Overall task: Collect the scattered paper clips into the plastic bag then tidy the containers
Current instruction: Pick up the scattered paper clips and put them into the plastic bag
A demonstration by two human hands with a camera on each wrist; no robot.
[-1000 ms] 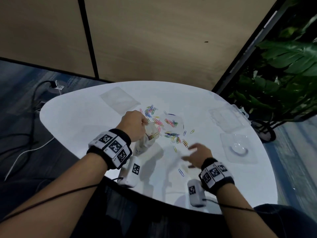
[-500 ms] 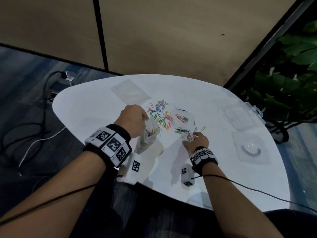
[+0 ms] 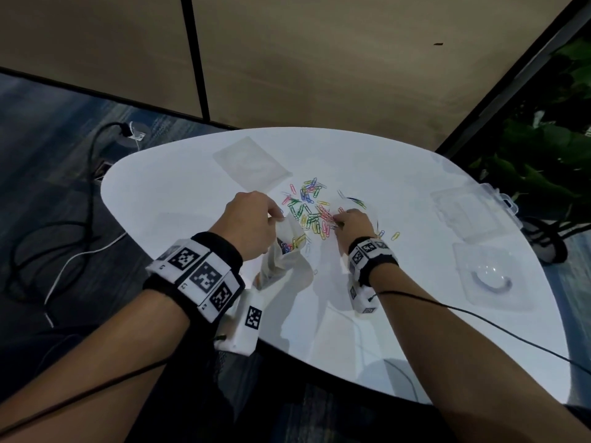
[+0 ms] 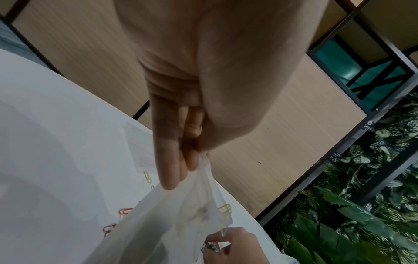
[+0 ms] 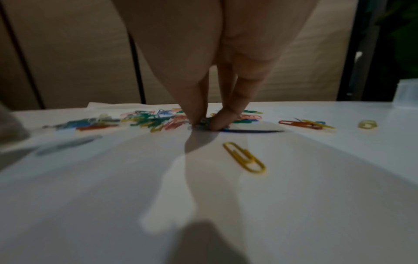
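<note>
Coloured paper clips (image 3: 308, 209) lie in a loose pile on the white table (image 3: 179, 193). My left hand (image 3: 252, 222) pinches the rim of a clear plastic bag (image 3: 284, 251) and holds it up with its mouth open; several clips sit inside. In the left wrist view the bag (image 4: 181, 223) hangs from my fingertips (image 4: 176, 171). My right hand (image 3: 350, 223) reaches into the pile's near edge. In the right wrist view its thumb and finger (image 5: 222, 117) pinch clips (image 5: 204, 123) against the table. A lone yellow clip (image 5: 244, 157) lies nearer.
A flat clear bag (image 3: 251, 163) lies at the table's far side. A clear lidded box (image 3: 467, 212) and a clear blister tray (image 3: 494, 276) sit at the right. Stray clips (image 3: 395, 235) lie right of my hand. Plants (image 3: 543, 161) stand beyond the right edge, cables (image 3: 73, 219) on the floor left.
My right hand has moved from the table's near side forward and left into the clip pile and closed its fingers on clips. The left hand still holds the bag.
</note>
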